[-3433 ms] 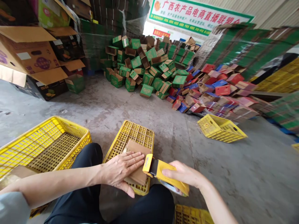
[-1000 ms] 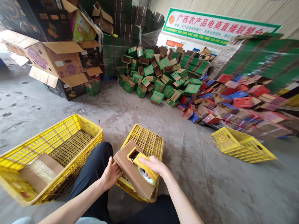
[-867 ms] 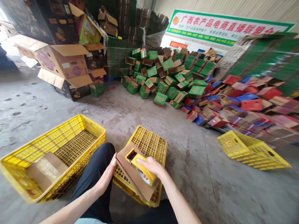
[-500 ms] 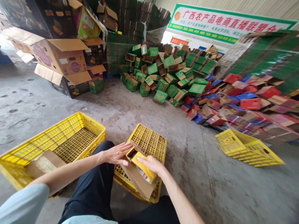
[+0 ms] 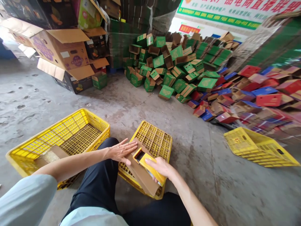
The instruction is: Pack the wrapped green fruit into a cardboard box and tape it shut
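A flat brown cardboard box (image 5: 144,178) lies slantwise on an upturned yellow plastic crate (image 5: 157,137) between my knees. My left hand (image 5: 121,151) rests on the upper left end of the box, palm down with fingers stretched out. Wrapped around a yellow tape dispenser (image 5: 150,164), my right hand (image 5: 161,168) holds it over the box's upper face. The dispenser's dark front end sits close to my left fingertips. Whether it touches the cardboard is hard to tell, and the tape roll is mostly covered by my hand.
On my left stands a long yellow crate (image 5: 70,138) with a taped cardboard box (image 5: 53,154) inside. Another yellow crate (image 5: 258,147) lies on the concrete floor at right. Behind are heaps of green boxes (image 5: 166,91) and red and blue boxes (image 5: 268,99), with large cartons (image 5: 63,53) at left.
My left hand has gone from the box's left side to flat on its upper end. Earlier the box was turned and tilted; the dispenser stays in my right hand. The view has shifted.
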The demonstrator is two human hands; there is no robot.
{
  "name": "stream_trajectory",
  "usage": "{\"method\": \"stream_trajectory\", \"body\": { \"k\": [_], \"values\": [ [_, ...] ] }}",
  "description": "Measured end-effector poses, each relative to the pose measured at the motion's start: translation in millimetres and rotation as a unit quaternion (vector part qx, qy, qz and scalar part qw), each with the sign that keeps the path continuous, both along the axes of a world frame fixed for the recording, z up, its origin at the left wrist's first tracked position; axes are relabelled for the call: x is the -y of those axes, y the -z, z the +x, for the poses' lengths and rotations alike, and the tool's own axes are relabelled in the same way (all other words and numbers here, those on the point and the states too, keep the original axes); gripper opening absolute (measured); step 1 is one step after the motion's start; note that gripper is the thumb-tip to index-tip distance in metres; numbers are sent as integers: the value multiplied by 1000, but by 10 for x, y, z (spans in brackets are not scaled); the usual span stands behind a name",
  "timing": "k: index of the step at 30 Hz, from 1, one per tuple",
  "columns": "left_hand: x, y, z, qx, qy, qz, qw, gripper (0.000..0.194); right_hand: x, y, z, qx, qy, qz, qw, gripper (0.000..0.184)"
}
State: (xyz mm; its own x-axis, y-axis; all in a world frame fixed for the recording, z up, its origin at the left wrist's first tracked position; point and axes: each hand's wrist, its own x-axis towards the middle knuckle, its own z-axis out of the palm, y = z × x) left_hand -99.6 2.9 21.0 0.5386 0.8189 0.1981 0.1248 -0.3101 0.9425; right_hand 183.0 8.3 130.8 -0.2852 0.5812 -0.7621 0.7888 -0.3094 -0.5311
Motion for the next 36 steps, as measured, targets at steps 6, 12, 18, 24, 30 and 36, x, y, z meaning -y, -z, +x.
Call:
{"method": "stream_trajectory", "body": {
  "k": [6, 12, 18, 24, 30, 36],
  "values": [
    [6, 67, -13, -45, 12, 53, 997, 88, 125, -43, 224, 3, 0, -13, 1000, 51],
    [22, 1, 1, 14, -33, 21, 999, 92, 229, -15, 296, 2, 16, -10, 1000, 44],
    [24, -7, 12, -2, 7, -9, 1000, 84, 247, -9, 305, -9, 21, -17, 1000, 46],
    [33, -38, 24, 22, -25, -4, 999, 89, 246, -6, 278, 17, 30, -10, 999, 46],
    [227, -61, 161, 28, -22, 28, 999, 91, 220, 32, 261, 28, 28, -4, 999, 45],
    [418, -37, 334, 132, -17, -59, 989, 84, 227, 77, 258, 36, 33, 7, 999, 47]
  ]
}}
